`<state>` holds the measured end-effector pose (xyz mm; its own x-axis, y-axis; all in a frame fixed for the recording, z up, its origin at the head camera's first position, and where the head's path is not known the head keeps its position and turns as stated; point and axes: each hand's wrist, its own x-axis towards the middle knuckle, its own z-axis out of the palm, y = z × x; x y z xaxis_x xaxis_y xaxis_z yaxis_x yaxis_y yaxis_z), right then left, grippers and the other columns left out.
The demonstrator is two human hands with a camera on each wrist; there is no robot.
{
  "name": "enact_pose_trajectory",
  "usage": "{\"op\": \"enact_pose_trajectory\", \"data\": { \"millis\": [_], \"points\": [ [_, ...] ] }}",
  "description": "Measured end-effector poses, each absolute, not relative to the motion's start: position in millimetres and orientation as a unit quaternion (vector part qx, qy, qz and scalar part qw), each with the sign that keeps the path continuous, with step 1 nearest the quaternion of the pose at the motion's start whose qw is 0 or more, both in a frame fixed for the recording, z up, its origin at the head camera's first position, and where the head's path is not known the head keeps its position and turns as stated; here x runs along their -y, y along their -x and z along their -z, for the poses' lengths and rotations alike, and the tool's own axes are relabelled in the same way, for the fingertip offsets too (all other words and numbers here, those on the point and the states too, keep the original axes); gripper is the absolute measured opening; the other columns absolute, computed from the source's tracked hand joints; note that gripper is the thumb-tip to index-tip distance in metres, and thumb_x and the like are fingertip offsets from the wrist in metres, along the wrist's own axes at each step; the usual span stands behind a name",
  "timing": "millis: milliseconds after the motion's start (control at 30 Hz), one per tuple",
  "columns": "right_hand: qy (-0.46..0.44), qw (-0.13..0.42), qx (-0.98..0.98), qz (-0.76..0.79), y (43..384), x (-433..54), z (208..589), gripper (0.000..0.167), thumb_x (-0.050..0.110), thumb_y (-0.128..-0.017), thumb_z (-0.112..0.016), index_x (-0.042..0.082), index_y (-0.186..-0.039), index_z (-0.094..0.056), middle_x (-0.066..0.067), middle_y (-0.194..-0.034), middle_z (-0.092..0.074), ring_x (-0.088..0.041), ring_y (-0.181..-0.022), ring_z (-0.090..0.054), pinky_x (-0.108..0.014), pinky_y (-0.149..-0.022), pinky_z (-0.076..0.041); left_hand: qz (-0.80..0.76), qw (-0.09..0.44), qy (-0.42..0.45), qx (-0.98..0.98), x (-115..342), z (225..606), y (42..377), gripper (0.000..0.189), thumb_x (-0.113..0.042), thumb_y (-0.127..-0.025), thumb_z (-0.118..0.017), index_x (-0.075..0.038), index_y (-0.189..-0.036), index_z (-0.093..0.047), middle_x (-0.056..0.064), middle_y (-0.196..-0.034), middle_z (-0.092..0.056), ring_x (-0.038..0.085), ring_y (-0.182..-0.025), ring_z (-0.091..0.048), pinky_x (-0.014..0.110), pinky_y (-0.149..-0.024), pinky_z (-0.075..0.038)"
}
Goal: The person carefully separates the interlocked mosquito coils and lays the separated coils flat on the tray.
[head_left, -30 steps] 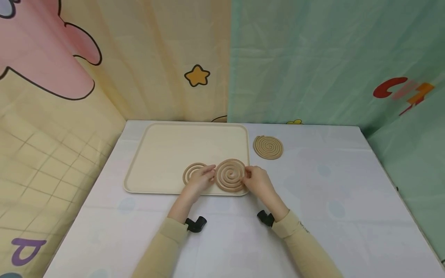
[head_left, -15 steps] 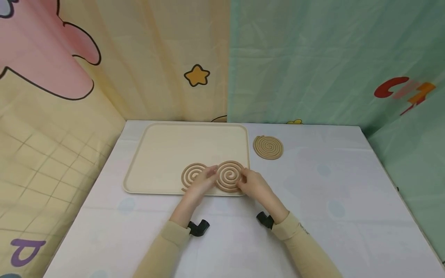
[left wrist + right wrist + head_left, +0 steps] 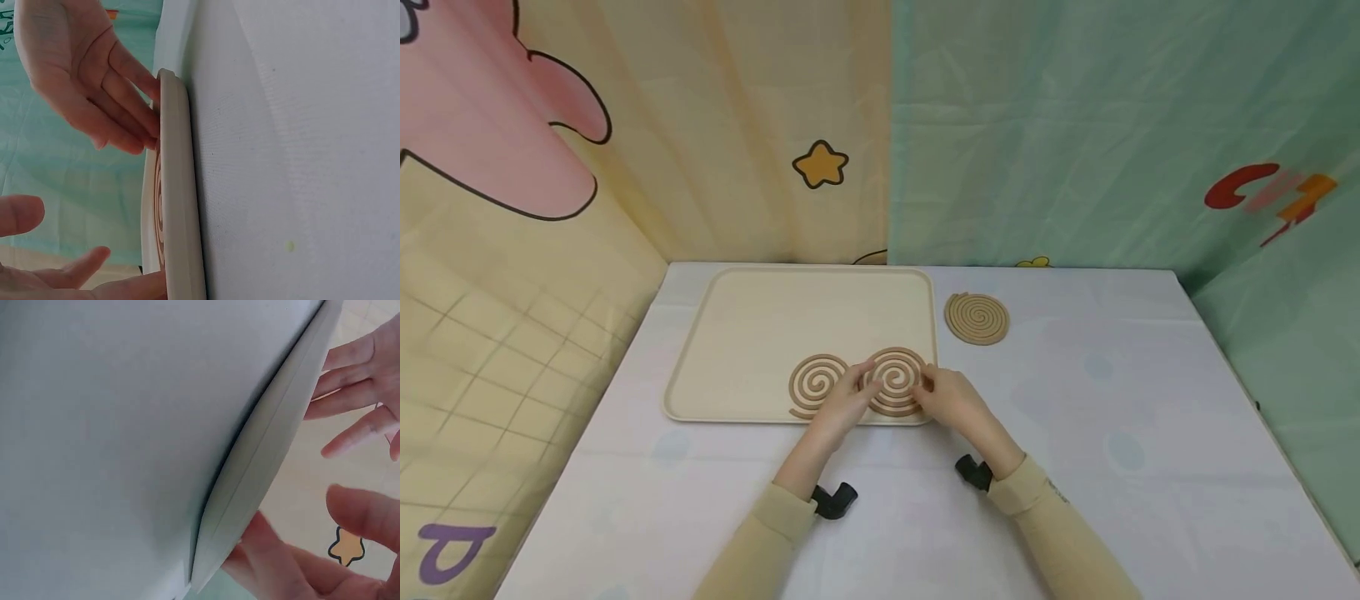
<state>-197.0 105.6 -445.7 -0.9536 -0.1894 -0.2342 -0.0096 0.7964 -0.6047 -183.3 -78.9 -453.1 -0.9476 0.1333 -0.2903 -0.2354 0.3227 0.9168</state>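
Note:
A brown mosquito coil (image 3: pixel 896 380) lies on the right front of the cream tray (image 3: pixel 752 333), between both hands. At its left edge is my left hand (image 3: pixel 844 407), fingers extended and thumb apart. The right hand (image 3: pixel 951 397) touches the coil's right edge; the left wrist view shows that hand's fingers (image 3: pixel 128 109) fairly straight, their tips down at the tray. A second coil (image 3: pixel 815 385), more loosely wound, lies left of the first, partly covered by my left hand. In the right wrist view, the right thumb (image 3: pixel 362 512) stands away from its fingers.
A tightly wound coil (image 3: pixel 977 318) lies on the white tablecloth (image 3: pixel 1075 400), right of the tray. Printed curtains (image 3: pixel 1045 133) close off the back and sides. A dark wrist mount (image 3: pixel 835 501) shows below each hand.
The coil between my hands has come down and slightly left, and now lies flat. My left hand has shifted slightly right and toward me, its thumb spreading, uncovering more of the left coil.

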Motion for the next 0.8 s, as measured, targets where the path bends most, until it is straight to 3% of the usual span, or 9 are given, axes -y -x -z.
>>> {"op": "enact_pose_trajectory", "data": {
  "millis": [133, 233, 333, 467, 600, 800],
  "points": [
    [0.034, 0.123, -0.926, 0.355, 201, -116, 435, 0.048, 0.027, -0.099, -0.057, -0.001, -0.137, -0.054, -0.020, -0.128, -0.064, -0.031, -0.109, -0.066, -0.044, -0.089, -0.056, -0.580, 0.136, 0.022, -0.803, 81, 449, 185, 0.054, -0.025, -0.101, -0.053, -0.003, -0.148, -0.039, 0.026, -0.155, -0.031, 0.045, -0.145, -0.025, 0.064, -0.114, -0.027],
    [0.015, 0.093, -0.910, 0.405, 211, -133, 424, 0.043, 0.025, -0.100, -0.055, 0.000, -0.134, -0.058, -0.020, -0.128, -0.065, -0.033, -0.109, -0.067, -0.045, -0.090, -0.056, -0.588, 0.116, 0.009, -0.800, 80, 439, 191, 0.053, -0.026, -0.101, -0.054, -0.004, -0.147, -0.040, 0.025, -0.155, -0.033, 0.044, -0.145, -0.026, 0.065, -0.113, -0.028],
    [0.003, 0.061, -0.900, 0.432, 229, -153, 418, 0.037, 0.023, -0.101, -0.053, 0.000, -0.129, -0.061, -0.021, -0.121, -0.067, -0.033, -0.103, -0.070, -0.043, -0.088, -0.056, -0.618, 0.112, 0.007, -0.778, 75, 429, 203, 0.049, -0.026, -0.102, -0.053, -0.004, -0.145, -0.043, 0.021, -0.150, -0.042, 0.039, -0.140, -0.038, 0.057, -0.112, -0.036],
    [-0.012, 0.055, -0.912, 0.407, 254, -179, 418, 0.039, 0.025, -0.102, -0.049, 0.000, -0.131, -0.058, -0.023, -0.126, -0.064, -0.035, -0.113, -0.063, -0.047, -0.094, -0.052, -0.667, 0.131, 0.012, -0.733, 55, 426, 227, 0.043, -0.022, -0.104, -0.048, -0.002, -0.142, -0.046, 0.022, -0.142, -0.050, 0.039, -0.128, -0.051, 0.048, -0.105, -0.047],
    [-0.043, 0.069, -0.922, 0.378, 276, -198, 426, 0.044, 0.027, -0.101, -0.049, 0.000, -0.135, -0.054, -0.024, -0.139, -0.054, -0.039, -0.127, -0.051, -0.052, -0.102, -0.045, -0.684, 0.158, 0.009, -0.712, 25, 430, 244, 0.042, -0.020, -0.105, -0.044, 0.000, -0.141, -0.046, 0.022, -0.141, -0.051, 0.037, -0.126, -0.053, 0.043, -0.102, -0.049],
    [-0.084, 0.101, -0.922, 0.365, 297, -210, 438, 0.051, 0.025, -0.102, -0.047, -0.007, -0.141, -0.044, -0.029, -0.143, -0.046, -0.043, -0.133, -0.043, -0.054, -0.109, -0.040, -0.688, 0.207, -0.004, -0.696, -7, 438, 259, 0.048, -0.025, -0.105, -0.043, 0.001, -0.146, -0.040, 0.020, -0.147, -0.045, 0.033, -0.136, -0.046, 0.039, -0.110, -0.043]
  ]
}}
